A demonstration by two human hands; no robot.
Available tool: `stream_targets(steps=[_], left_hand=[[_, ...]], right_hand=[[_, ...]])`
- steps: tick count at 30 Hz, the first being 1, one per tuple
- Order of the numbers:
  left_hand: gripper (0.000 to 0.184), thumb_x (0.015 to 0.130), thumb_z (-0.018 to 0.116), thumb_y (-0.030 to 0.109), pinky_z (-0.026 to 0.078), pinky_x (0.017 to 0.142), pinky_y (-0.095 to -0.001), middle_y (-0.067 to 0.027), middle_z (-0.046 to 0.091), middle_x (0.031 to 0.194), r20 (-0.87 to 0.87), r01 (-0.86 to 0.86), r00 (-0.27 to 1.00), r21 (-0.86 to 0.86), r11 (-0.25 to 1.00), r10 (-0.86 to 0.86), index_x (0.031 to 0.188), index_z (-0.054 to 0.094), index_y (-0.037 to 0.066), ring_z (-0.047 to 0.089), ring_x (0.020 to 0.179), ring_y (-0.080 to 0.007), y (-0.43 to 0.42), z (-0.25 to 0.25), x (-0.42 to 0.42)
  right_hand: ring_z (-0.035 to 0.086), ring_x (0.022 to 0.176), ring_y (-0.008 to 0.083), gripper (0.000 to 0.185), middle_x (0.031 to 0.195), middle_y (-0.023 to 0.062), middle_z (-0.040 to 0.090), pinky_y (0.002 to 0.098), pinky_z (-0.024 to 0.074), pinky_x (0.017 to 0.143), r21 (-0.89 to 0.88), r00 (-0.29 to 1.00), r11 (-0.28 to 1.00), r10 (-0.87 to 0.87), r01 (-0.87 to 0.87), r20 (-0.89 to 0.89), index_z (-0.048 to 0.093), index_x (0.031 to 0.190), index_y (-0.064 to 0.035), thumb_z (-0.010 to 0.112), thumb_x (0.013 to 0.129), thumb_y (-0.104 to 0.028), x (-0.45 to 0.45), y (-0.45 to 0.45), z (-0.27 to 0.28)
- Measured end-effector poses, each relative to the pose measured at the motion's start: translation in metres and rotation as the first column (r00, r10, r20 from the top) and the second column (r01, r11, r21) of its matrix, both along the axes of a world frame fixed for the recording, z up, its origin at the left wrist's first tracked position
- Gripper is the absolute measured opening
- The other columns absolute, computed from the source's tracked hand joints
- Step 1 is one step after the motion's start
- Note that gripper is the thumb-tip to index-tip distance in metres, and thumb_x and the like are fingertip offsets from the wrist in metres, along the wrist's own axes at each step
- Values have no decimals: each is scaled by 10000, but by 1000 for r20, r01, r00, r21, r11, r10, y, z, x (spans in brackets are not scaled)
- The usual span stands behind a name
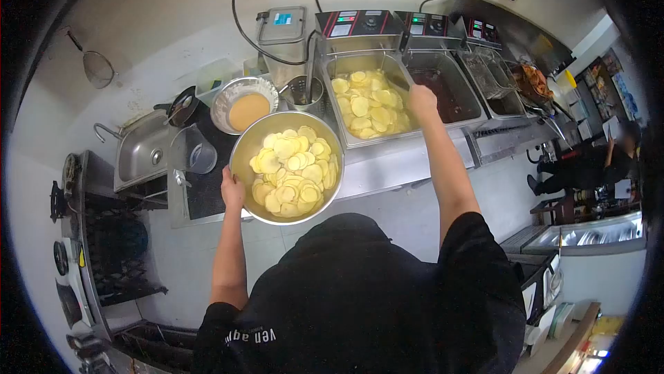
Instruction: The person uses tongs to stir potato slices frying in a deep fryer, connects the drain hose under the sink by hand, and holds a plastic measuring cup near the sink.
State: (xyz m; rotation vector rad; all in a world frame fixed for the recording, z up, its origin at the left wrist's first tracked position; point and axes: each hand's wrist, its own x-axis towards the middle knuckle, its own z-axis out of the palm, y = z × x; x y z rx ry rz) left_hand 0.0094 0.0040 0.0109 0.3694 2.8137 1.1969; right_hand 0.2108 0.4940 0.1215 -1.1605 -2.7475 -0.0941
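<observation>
One round bowl (243, 152), mouth up, over the bench's (387, 168) front edge; left hand (233, 191) grips its rim. Right hand (422, 103) grasps a utensil (398, 80).

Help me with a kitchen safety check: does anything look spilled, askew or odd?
No spill stands out. Only the slack black cord looks untidy, looping in front of the lidded container; yellow slices lie inside the metal bowl and fryer.

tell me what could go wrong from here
The bare right hand is over the deep fryers, so splashing liquid, if hot, might burn it. The metal bowl, loaded with loose potato slices, appears held at one side by the left hand, so it could tip.
</observation>
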Motion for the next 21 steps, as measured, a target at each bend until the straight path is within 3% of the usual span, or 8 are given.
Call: stream_targets(steps=[6, 12, 15, 21], left_hand=[[381, 873, 447, 51, 456, 814, -432, -207, 612, 1072, -9, 26, 1000, 70, 997, -26, 1251, 435, 100, 592, 991, -373, -6, -22, -8], [369, 871, 456, 52, 455, 824, -426, -214, 609, 1074, 11, -11, 1000, 105, 994, 10, 1238, 456, 78, 590, 999, -372, -1, -9, -4], [359, 872, 456, 50, 456, 829, -416, -213, 607, 1084, 12, -10, 1000, 67, 998, 10, 1230, 465, 64, 590, 1007, -364, -3, -9, -2], [351, 875, 462, 54, 456, 831, -403, -208, 610, 1080, -16, 50, 999, 107, 993, -49, 1227, 467, 58, 592, 1007, -356, -4, -16, -7]], right_hand=[[653, 863, 331, 218, 895, 187, 664, 415, 526, 737, -64, 982, 996, -43, 55, 184, 686, 868, -41, 511, 803, -155, 33, -52, 64], [657, 849, 323, 182, 863, 182, 667, 400, 530, 728, -5, 971, 998, -63, 66, 230, 684, 829, -40, 541, 780, -142, 65, -47, 55], [661, 829, 320, 165, 851, 176, 669, 394, 536, 711, 18, 974, 997, -77, 75, 211, 684, 804, -38, 553, 770, -132, 76, -77, 83], [663, 805, 332, 160, 832, 183, 666, 411, 537, 685, 63, 986, 998, -15, 5, 166, 686, 795, -39, 560, 762, -131, 54, -41, 42]])
